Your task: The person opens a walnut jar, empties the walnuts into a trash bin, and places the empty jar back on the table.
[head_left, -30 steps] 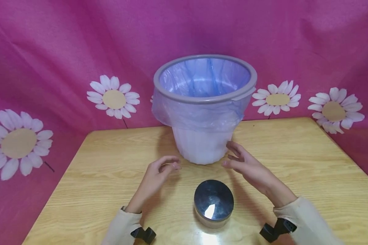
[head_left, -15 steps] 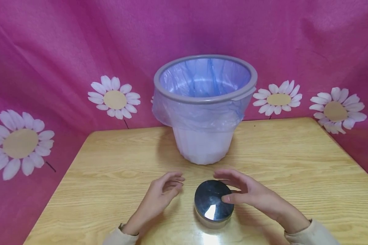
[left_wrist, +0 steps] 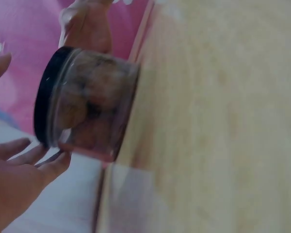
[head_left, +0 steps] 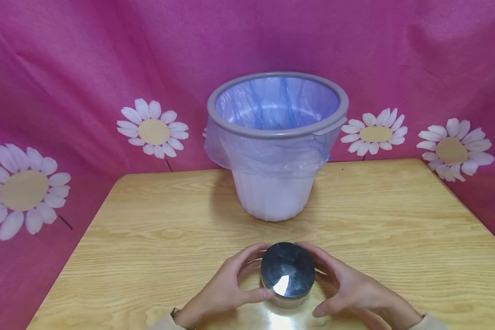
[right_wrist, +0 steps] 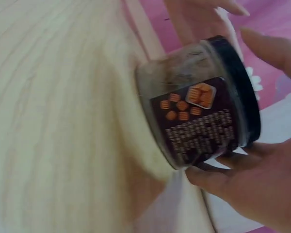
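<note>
A jar with a glossy black lid stands on the table in the head view. The left wrist view shows its clear body with brownish lumps inside. A dark label with pictures of small orange-brown snacks and printed lines faces the right wrist camera. My left hand is at the jar's left side, fingers at its far side and thumb near its front. On the other side, my right hand has its fingertips at the jar and its thumb spread away from it. Neither hand is closed round the jar.
Behind the jar stands a white bin with a grey rim and a bluish plastic liner folded over it. The wooden table ends at a magenta cloth printed with white daisies.
Both hands have come back from beside the bin's base to the two sides of the jar. My right thumb has left the lid's top. The jar and bin appear unmoved.
</note>
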{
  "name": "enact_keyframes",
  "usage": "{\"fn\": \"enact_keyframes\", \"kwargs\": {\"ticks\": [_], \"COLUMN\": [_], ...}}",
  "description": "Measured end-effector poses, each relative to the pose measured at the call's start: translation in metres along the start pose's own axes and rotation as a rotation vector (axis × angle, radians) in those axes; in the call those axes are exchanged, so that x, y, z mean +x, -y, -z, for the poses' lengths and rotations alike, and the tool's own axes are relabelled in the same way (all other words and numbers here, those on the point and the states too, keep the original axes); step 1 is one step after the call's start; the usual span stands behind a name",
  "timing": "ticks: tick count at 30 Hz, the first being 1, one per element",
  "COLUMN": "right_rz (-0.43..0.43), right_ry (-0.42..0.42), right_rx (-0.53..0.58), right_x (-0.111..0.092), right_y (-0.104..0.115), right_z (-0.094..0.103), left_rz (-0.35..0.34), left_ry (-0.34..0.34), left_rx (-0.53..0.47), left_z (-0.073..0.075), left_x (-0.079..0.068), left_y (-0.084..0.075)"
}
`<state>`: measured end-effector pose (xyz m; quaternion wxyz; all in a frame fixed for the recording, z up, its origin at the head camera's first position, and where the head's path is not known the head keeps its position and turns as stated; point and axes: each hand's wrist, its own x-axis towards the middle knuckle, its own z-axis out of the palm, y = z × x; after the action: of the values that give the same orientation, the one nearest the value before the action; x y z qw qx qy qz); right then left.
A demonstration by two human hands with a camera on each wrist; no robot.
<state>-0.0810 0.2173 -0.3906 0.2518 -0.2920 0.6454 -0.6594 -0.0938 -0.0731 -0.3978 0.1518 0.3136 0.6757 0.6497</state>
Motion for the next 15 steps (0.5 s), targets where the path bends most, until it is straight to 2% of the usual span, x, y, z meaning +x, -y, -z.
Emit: {"fn": "enact_keyframes", "kwargs": {"ticks": [3, 7, 12, 15], "right_rz": [-0.072, -0.148, -0.144, -0.151], "right_ry": [-0.039, -0.097, -0.168, -0.205], "right_rx": [0.027, 0.001, -0.232, -0.360], "right_x": [0.001, 0.003, 0.011, 0.017], "right_y": [-0.004, -0.008, -0.012, -0.014], "right_z": [-0.003, -0.006, -0.010, -0.013], "left_rz": [0.006, 0.011, -0.044, -0.047], "left_ry": [0.018, 0.002, -0.034, -0.057], "left_rx": [0.012, 0.029, 0.176, 0.287], "left_z": [-0.004, -0.008, -0.015, -0.020], "left_x": [0.000, 0.002, 0.009, 0.014], "left_y": [0.003, 0.007, 0.015, 0.019]}}
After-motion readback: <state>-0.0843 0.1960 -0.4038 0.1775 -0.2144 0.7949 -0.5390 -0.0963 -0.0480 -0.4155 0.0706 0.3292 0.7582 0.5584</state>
